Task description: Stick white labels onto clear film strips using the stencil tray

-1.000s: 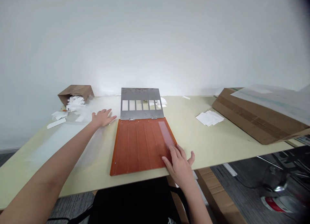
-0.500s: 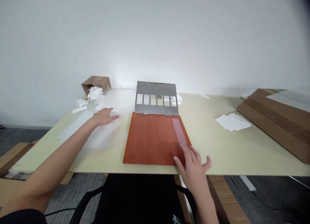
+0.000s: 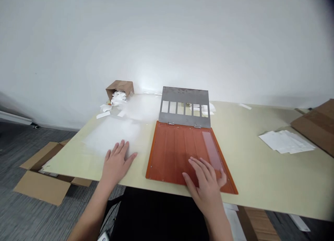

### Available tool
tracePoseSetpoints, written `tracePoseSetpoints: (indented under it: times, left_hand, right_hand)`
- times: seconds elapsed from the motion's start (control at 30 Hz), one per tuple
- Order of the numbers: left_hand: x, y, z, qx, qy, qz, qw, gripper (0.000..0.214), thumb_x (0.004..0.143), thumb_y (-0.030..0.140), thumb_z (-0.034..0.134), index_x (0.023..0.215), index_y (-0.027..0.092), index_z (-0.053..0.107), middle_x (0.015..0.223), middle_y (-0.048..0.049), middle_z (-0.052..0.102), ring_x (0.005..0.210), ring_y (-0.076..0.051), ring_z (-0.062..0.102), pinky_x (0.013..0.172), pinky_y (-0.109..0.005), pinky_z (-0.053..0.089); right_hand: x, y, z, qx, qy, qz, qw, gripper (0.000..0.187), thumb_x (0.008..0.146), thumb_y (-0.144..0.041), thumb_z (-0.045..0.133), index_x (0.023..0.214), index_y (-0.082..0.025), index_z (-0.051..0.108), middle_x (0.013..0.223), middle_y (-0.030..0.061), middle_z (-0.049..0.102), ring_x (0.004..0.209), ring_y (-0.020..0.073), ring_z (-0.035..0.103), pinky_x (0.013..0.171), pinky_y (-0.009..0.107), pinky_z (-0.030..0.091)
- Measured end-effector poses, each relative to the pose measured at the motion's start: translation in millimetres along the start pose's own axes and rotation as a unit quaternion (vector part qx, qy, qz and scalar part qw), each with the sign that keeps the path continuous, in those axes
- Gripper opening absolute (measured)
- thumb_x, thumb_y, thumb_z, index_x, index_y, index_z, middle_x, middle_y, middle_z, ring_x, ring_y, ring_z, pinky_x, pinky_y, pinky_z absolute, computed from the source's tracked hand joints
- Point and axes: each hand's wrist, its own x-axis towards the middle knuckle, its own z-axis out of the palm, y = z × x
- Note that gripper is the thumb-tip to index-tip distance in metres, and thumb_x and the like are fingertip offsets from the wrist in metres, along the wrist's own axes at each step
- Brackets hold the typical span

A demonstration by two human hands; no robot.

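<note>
My left hand (image 3: 117, 161) lies with spread fingers at the near edge of a stack of thin translucent plastic sheets or bags (image 3: 112, 131), on the table's left. My right hand (image 3: 205, 182), fingers apart, is over the near part of an orange-red grooved board (image 3: 167, 150); whether it touches the board I cannot tell. One pale translucent strip (image 3: 212, 149) lies along the board's right groove. Hinged to the board's far edge, a grey metal plate (image 3: 185, 95) with a row of rectangular windows stands raised.
A small cardboard box (image 3: 120, 85) spills white slips at the back left. White paper pieces (image 3: 285, 142) lie to the right, beside a larger cardboard box (image 3: 317, 124). An open carton (image 3: 43, 187) sits on the floor at left. The wall closes off the table's back.
My left hand has drawn back toward me across the plastic sheets. My right hand has shifted left off the strip, over the board. The view has turned left.
</note>
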Motion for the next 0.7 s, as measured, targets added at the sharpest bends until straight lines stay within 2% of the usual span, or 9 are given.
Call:
tracePoseSetpoints:
  times: [0.1, 0.2, 0.27, 0.4, 0.47, 0.53, 0.63, 0.7]
  left_hand:
    - [-2.6, 0.6, -3.1, -0.021, 0.029, 0.007, 0.999, 0.067, 0.095, 0.057, 0.027, 0.146, 0.019, 0.046, 0.154, -0.0061, 0.039, 0.145, -0.029, 0.034, 0.116, -0.051, 0.029]
    - [-7.5, 1.9, -11.0, -0.084, 0.067, 0.008, 0.994, 0.067, 0.095, 0.056, 0.025, 0.144, 0.016, 0.049, 0.145, -0.011, 0.051, 0.136, -0.031, 0.046, 0.11, -0.05, 0.038]
    - [-12.6, 4.9, -16.7, -0.155, 0.095, -0.004, 0.983, 0.07, 0.094, 0.06, 0.028, 0.144, 0.015, 0.048, 0.142, -0.0126, 0.053, 0.132, -0.031, 0.05, 0.109, -0.048, 0.041]
    - [-26.3, 20.5, -23.3, -0.274, 0.139, -0.028, 0.951, 0.068, 0.092, 0.065, 0.036, 0.147, 0.024, 0.046, 0.146, -0.0049, 0.05, 0.137, -0.026, 0.046, 0.115, -0.041, 0.04]
    - [-32.9, 30.4, -22.4, -0.301, 0.144, -0.026, 0.942, 0.067, 0.092, 0.065, 0.038, 0.148, 0.028, 0.044, 0.147, -0.0021, 0.049, 0.138, -0.025, 0.045, 0.115, -0.04, 0.041]
    - [-37.5, 37.9, -18.9, -0.314, 0.139, -0.009, 0.939, 0.066, 0.092, 0.064, 0.038, 0.149, 0.03, 0.042, 0.148, -0.0017, 0.047, 0.139, -0.024, 0.044, 0.116, -0.041, 0.041]
    - [-40.4, 42.3, -11.9, -0.311, 0.121, 0.014, 0.943, 0.066, 0.093, 0.061, 0.037, 0.15, 0.027, 0.04, 0.149, -0.0043, 0.046, 0.14, -0.025, 0.043, 0.116, -0.044, 0.041]
    - [-41.3, 43.1, -9.9, -0.295, 0.13, 0.025, 0.946, 0.067, 0.093, 0.06, 0.038, 0.15, 0.025, 0.038, 0.151, -0.0067, 0.044, 0.141, -0.026, 0.041, 0.116, -0.045, 0.04]
  right_hand:
    - [6.1, -12.4, 3.7, 0.045, -0.004, 0.012, 0.999, 0.029, 0.098, -0.035, 0.052, 0.125, -0.025, 0.057, 0.123, 0.0028, 0.067, 0.12, 0.0253, 0.057, 0.113, 0.054, 0.007]
    - [13.1, -26.5, 6.2, 0.103, -0.003, 0.025, 0.994, 0.025, 0.098, -0.037, 0.052, 0.121, -0.028, 0.059, 0.122, 0.0008, 0.067, 0.12, 0.0237, 0.057, 0.114, 0.051, 0.008]
    - [19.6, -37.8, 9.3, 0.149, -0.021, 0.03, 0.988, 0.026, 0.098, -0.038, 0.052, 0.121, -0.028, 0.059, 0.123, 0.0016, 0.067, 0.12, 0.0225, 0.057, 0.114, 0.048, 0.011]
    - [41.4, -67.5, 22.5, 0.25, -0.079, 0.072, 0.962, 0.029, 0.099, -0.039, 0.049, 0.124, -0.027, 0.057, 0.123, 0.0044, 0.066, 0.117, 0.0209, 0.059, 0.113, 0.048, 0.019]
    - [55.7, -83.8, 30.7, 0.328, -0.103, 0.108, 0.933, 0.031, 0.098, -0.04, 0.05, 0.122, -0.023, 0.059, 0.12, 0.0056, 0.067, 0.114, 0.02, 0.061, 0.109, 0.044, 0.032]
    - [68.8, -98.3, 37.6, 0.44, -0.115, 0.148, 0.878, 0.029, 0.096, -0.04, 0.051, 0.115, -0.02, 0.062, 0.114, 0.0062, 0.069, 0.106, 0.0177, 0.063, 0.096, 0.035, 0.045]
    - [79.5, -112.9, 44.2, 0.554, -0.096, 0.227, 0.795, 0.025, 0.094, -0.038, 0.053, 0.092, -0.017, 0.065, 0.091, 0.0046, 0.07, 0.086, 0.0149, 0.065, 0.077, 0.027, 0.051]
    - [79.2, -117.1, 47.3, 0.57, -0.081, 0.261, 0.775, 0.025, 0.092, -0.038, 0.055, 0.085, -0.016, 0.064, 0.083, 0.0032, 0.068, 0.08, 0.0139, 0.064, 0.074, 0.026, 0.05]
